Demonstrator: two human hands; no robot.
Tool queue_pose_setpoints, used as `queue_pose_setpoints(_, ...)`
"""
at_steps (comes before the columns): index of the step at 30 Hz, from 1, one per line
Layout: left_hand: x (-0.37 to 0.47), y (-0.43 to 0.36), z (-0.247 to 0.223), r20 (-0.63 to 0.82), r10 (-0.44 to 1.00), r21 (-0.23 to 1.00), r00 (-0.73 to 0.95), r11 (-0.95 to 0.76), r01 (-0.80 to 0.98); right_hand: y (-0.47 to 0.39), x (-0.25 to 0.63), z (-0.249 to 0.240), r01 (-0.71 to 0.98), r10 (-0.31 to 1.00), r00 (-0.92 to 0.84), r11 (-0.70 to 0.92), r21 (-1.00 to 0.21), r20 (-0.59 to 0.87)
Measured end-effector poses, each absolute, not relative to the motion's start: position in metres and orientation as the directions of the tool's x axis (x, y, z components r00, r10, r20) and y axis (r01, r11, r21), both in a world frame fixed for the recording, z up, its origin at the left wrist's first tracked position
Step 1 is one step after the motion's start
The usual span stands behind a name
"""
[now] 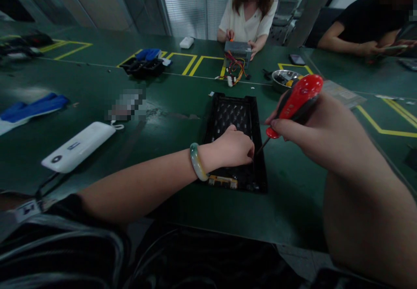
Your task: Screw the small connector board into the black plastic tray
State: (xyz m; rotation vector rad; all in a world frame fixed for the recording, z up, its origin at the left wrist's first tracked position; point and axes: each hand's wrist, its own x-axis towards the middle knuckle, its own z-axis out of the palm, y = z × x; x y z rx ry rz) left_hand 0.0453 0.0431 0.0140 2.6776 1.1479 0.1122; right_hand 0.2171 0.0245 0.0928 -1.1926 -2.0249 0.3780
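Observation:
A black plastic panel (pixel 261 171) with a honeycomb-patterned inside lies on the green table in front of me. At its near end sits a small circuit board (pixel 223 179) with connectors. My right hand (pixel 302 119) is wrapped round the red and black handle of a screwdriver (pixel 301 95). The shaft slants down to the panel's right side, and its tip is close to my left fingers. My left hand (pixel 233 147) rests over the panel with its fingers curled down; what they hold, if anything, is hidden. A green and yellowish bangle (pixel 198 162) circles the left wrist.
On the left lie a white power bank (pixel 80 146) and a blue-and-white glove (pixel 34 108). Farther back are a black tray (pixel 143 66) and a metal bowl (pixel 282 80). Opposite, a person handles a power supply (pixel 237 50) with coloured cables; another person sits at right.

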Motion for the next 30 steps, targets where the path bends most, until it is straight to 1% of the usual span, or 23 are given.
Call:
queue_pose_setpoints(6, 0.048, 0.039, 0.019, -0.081, 0.764, 0.31, 0.64, -0.591, 0.745, 0.027, 0.218, 0.09, 0.615, 0.836, -0.327, 0.542, -0.572, 0.44)
queue_pose_setpoints(10, 0.045, 0.038, 0.022, -0.064, 0.774, 0.343, 0.63, -0.576, 0.742, 0.027, 0.22, 0.089, 0.61, 0.831, -0.331, 0.55, -0.57, 0.447)
queue_pose_setpoints(12, 0.037, 0.038, 0.022, -0.035, 0.782, 0.406, 0.623, -0.558, 0.724, 0.027, 0.22, 0.089, 0.598, 0.833, -0.327, 0.548, -0.585, 0.446)
queue_pose_setpoints(14, 0.025, 0.038, 0.022, -0.002, 0.806, 0.542, 0.593, -0.497, 0.678, 0.027, 0.219, 0.09, 0.575, 0.836, -0.312, 0.544, -0.611, 0.451)
queue_pose_setpoints(15, 0.018, 0.037, 0.022, 0.009, 0.825, 0.637, 0.565, -0.44, 0.633, 0.026, 0.219, 0.092, 0.56, 0.837, -0.296, 0.543, -0.626, 0.461)
queue_pose_setpoints(16, 0.012, 0.037, 0.022, 0.031, 0.848, 0.748, 0.529, -0.371, 0.55, 0.026, 0.219, 0.093, 0.544, 0.837, -0.275, 0.542, -0.641, 0.474)
queue_pose_setpoints(17, 0.005, 0.036, 0.021, 0.058, 0.865, 0.855, 0.499, -0.301, 0.422, 0.025, 0.218, 0.094, 0.528, 0.837, -0.248, 0.539, -0.657, 0.487)
queue_pose_setpoints(18, -0.001, 0.035, 0.021, 0.083, 0.887, 0.943, 0.454, -0.218, 0.253, 0.025, 0.218, 0.095, 0.512, 0.84, -0.218, 0.532, -0.674, 0.497)
queue_pose_setpoints(19, -0.006, 0.034, 0.022, 0.072, 0.899, 0.988, 0.432, -0.123, 0.092, 0.024, 0.217, 0.097, 0.497, 0.843, -0.193, 0.525, -0.691, 0.502)
queue_pose_setpoints(20, -0.011, 0.032, 0.022, 0.061, 0.911, 0.998, 0.407, -0.05, -0.037, 0.023, 0.217, 0.097, 0.48, 0.847, -0.175, 0.519, -0.707, 0.502)
queue_pose_setpoints(21, -0.014, 0.031, 0.022, 0.038, 0.92, 0.992, 0.391, 0.014, -0.128, 0.022, 0.216, 0.097, 0.461, 0.85, -0.169, 0.516, -0.722, 0.499)
queue_pose_setpoints(23, -0.019, 0.029, 0.024, -0.024, 0.921, 0.966, 0.389, 0.121, -0.227, 0.021, 0.215, 0.096, 0.413, 0.841, -0.195, 0.537, -0.736, 0.504)
queue_pose_setpoints(25, -0.02, 0.028, 0.026, -0.055, 0.914, 0.944, 0.401, 0.179, -0.278, 0.02, 0.212, 0.094, 0.384, 0.812, -0.271, 0.583, -0.716, 0.516)
queue_pose_setpoints(27, -0.019, 0.026, 0.027, -0.028, 0.916, 0.935, 0.399, 0.165, -0.314, 0.02, 0.209, 0.092, 0.41, 0.771, -0.384, 0.636, -0.654, 0.509)
queue_pose_setpoints(30, -0.016, 0.022, 0.028, 0.064, 0.921, 0.95, 0.384, 0.062, -0.306, 0.02, 0.204, 0.089, 0.486, 0.721, -0.51, 0.692, -0.534, 0.469)
